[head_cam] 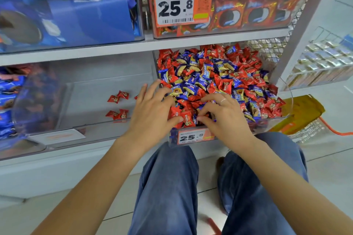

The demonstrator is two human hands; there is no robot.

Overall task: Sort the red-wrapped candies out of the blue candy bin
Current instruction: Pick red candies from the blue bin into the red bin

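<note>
Red-wrapped candy [188, 119] lies at front edge of clear candy bin [275, 123], long axis running roughly toward me, printed face up. I see left hand [152, 110] and right hand [225, 115] spread wide over heap, fingers relaxed, thumb tips touching candy from either side; no clear grip. Bin holds mixed red and blue wrappers. Four sorted red candies [118, 107] sit in neighbouring clear bin [47, 105] to left. Price tag [193, 136] hangs below.

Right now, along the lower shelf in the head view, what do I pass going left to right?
Blue packets → loose red candies in clear bin → left hand → right hand → yellow bag.
</note>
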